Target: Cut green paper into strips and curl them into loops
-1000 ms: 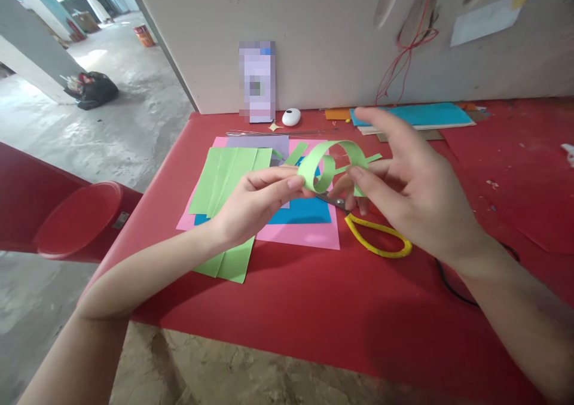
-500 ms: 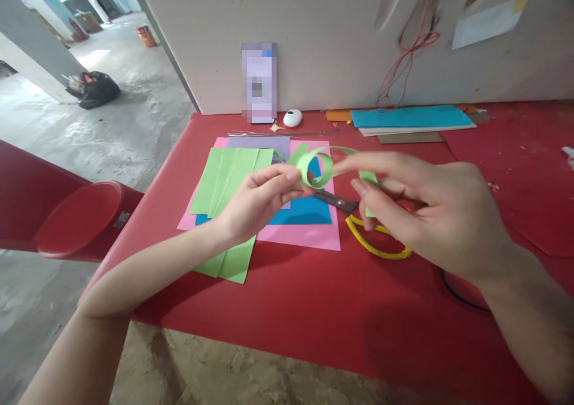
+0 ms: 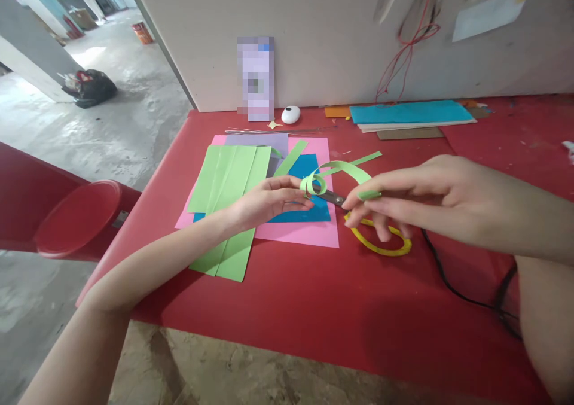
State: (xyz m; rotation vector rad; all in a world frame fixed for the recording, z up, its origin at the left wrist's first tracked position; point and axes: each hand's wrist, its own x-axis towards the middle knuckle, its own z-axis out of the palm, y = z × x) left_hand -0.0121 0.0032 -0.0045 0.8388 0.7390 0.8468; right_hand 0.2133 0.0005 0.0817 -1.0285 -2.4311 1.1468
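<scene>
A curled green paper strip (image 3: 343, 167) stretches between my two hands above the table. My left hand (image 3: 273, 203) pinches its coiled end between thumb and fingers. The other end is gripped between the thumb and index finger of my right hand (image 3: 403, 198). Under the strip lie scissors (image 3: 379, 249) with yellow handles, their blades partly hidden by the coil and my right fingers. Beneath my left hand are several green paper sheets (image 3: 224, 177), a blue sheet (image 3: 300, 213), a purple sheet (image 3: 258, 140) and a pink sheet (image 3: 314, 237). A short green strip (image 3: 291, 158) rests on them.
A phone (image 3: 258, 82) leans on the wall beside a white egg-shaped device (image 3: 291, 115). Thin wires (image 3: 273, 132) lie in front. Turquoise paper (image 3: 410, 113) sits at the back right. A black cable (image 3: 448, 282) runs near my right arm. A red stool (image 3: 81, 216) stands left.
The strip's loop has tightened into a smaller coil at my left fingers. My right hand has turned flatter, and a loose strip end that it covered now shows behind it.
</scene>
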